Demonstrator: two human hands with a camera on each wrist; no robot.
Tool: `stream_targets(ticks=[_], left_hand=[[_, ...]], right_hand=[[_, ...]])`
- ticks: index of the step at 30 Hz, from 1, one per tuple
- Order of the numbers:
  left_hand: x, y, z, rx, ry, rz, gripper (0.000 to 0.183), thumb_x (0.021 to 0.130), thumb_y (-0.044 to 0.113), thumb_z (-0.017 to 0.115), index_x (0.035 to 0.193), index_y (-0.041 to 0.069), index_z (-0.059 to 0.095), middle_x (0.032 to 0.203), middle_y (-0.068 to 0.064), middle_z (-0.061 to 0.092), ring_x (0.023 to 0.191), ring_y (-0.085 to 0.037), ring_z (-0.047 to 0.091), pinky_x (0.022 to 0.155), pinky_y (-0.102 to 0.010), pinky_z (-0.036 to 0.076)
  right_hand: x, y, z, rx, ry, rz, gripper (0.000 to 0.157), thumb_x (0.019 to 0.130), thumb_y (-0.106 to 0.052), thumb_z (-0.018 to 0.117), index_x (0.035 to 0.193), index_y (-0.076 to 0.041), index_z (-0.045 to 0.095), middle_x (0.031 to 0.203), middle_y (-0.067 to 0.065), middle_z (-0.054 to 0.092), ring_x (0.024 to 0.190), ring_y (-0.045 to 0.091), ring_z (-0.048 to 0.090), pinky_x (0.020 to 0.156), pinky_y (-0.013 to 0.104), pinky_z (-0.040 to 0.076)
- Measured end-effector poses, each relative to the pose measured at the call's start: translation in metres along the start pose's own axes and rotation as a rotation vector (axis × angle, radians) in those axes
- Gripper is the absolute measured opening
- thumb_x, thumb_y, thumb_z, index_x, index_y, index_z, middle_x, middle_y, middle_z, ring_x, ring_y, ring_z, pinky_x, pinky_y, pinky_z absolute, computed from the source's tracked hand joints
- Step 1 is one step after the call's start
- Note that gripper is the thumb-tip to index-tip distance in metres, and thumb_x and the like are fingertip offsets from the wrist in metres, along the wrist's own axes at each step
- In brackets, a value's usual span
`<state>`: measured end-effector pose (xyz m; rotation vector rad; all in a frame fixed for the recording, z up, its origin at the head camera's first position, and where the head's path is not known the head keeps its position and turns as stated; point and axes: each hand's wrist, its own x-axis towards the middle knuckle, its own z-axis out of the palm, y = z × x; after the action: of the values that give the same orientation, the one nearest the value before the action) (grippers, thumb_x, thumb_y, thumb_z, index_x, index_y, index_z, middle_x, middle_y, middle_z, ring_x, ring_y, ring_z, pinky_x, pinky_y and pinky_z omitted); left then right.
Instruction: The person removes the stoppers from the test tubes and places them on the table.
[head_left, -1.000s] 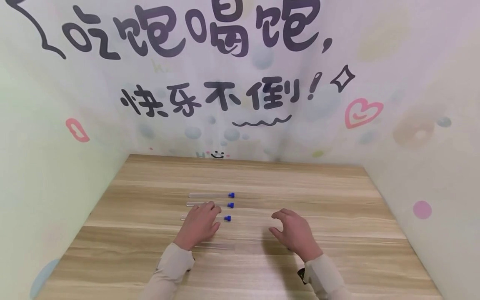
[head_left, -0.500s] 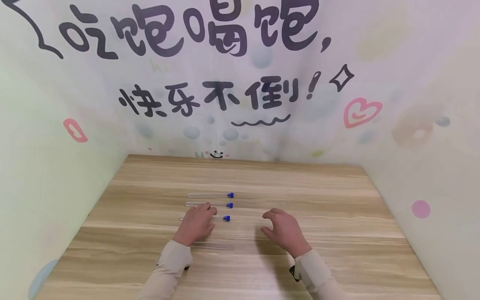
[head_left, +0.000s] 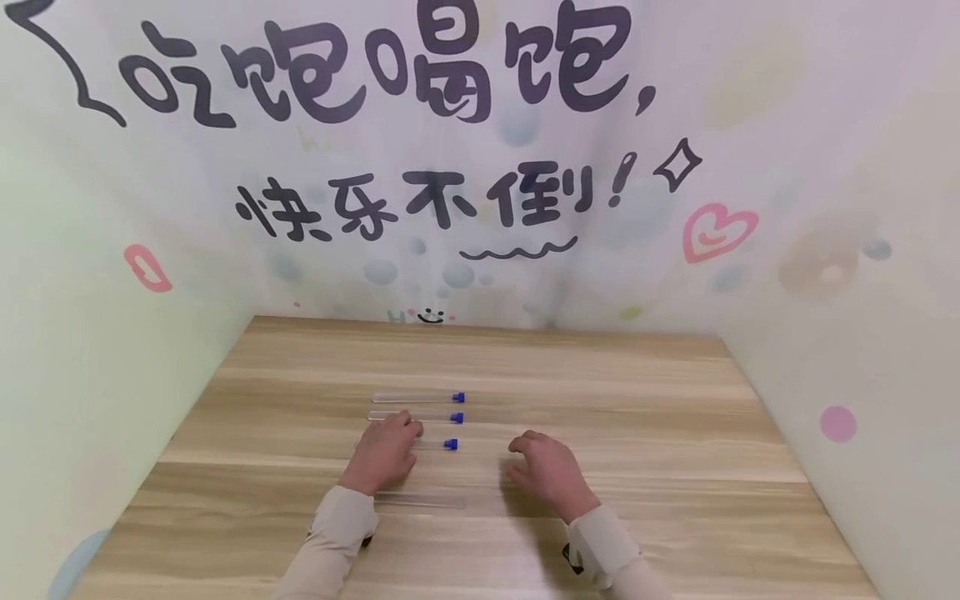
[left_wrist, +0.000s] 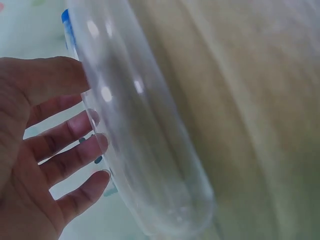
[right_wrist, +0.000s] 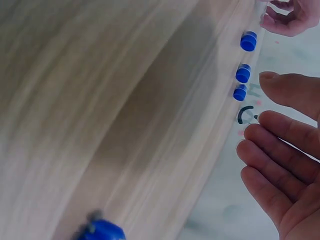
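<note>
Three clear test tubes with blue caps lie side by side on the wooden table [head_left: 637,392], caps to the right: the far tube [head_left: 414,398], the middle tube [head_left: 427,417] and the near tube [head_left: 429,445]. My left hand [head_left: 382,450] hovers over the near tube's left part, fingers spread and relaxed. Closer to me lies another clear tube [head_left: 423,501], no cap showing on its right end; it fills much of the left wrist view. My right hand [head_left: 551,471] is above the table right of the caps, fingers loosely bent, nothing in them.
In the right wrist view a blurred blue piece [right_wrist: 102,231], like a cap, shows at the bottom edge; the head view hides it. A white printed wall [head_left: 480,283] rises behind the table, with side walls left and right.
Both hands have drifted left, the right one further, towards the caps. The tubes keep their places on the table; the head view has shifted slightly.
</note>
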<state>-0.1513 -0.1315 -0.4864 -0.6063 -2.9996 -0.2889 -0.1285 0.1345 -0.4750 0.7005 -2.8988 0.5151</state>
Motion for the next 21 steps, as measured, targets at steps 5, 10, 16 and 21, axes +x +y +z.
stream_targets(ticks=[5, 10, 16, 21], left_hand=[[0.0, -0.001, 0.003, 0.002, 0.005, -0.006, 0.019, 0.078, 0.007, 0.071, 0.096, 0.008, 0.066, 0.092, -0.005, 0.061, 0.088, -0.024, 0.06, 0.078, -0.045, 0.05], [0.001, -0.001, 0.003, 0.038, 0.035, 0.013, 0.012, 0.08, 0.007, 0.069, 0.092, 0.009, 0.066, 0.091, -0.005, 0.064, 0.087, -0.024, 0.061, 0.079, -0.046, 0.051], [0.002, -0.001, 0.005, 0.069, 0.056, 0.04, 0.005, 0.082, 0.005, 0.068, 0.085, 0.009, 0.065, 0.086, -0.005, 0.063, 0.084, -0.024, 0.061, 0.077, -0.046, 0.05], [0.001, -0.001, 0.007, 0.049, 0.094, 0.073, 0.006, 0.081, 0.003, 0.066, 0.083, 0.007, 0.064, 0.084, -0.007, 0.063, 0.083, -0.025, 0.061, 0.075, -0.047, 0.049]], right_hand=[[0.002, -0.004, 0.003, -0.01, -0.002, -0.01, 0.023, 0.076, -0.018, 0.078, 0.094, -0.005, 0.071, 0.093, 0.007, 0.07, 0.083, 0.022, 0.067, 0.071, 0.036, 0.055], [0.006, -0.005, 0.005, -0.028, -0.014, -0.018, 0.024, 0.077, -0.02, 0.077, 0.094, -0.005, 0.071, 0.094, 0.007, 0.07, 0.084, 0.022, 0.067, 0.073, 0.035, 0.055], [0.008, -0.005, 0.008, -0.048, -0.004, -0.03, 0.025, 0.076, -0.021, 0.078, 0.094, -0.006, 0.071, 0.092, 0.007, 0.07, 0.082, 0.02, 0.067, 0.071, 0.034, 0.055], [0.011, -0.006, 0.009, -0.042, -0.003, -0.036, 0.024, 0.077, -0.021, 0.078, 0.094, -0.006, 0.071, 0.093, 0.007, 0.07, 0.082, 0.02, 0.067, 0.071, 0.034, 0.055]])
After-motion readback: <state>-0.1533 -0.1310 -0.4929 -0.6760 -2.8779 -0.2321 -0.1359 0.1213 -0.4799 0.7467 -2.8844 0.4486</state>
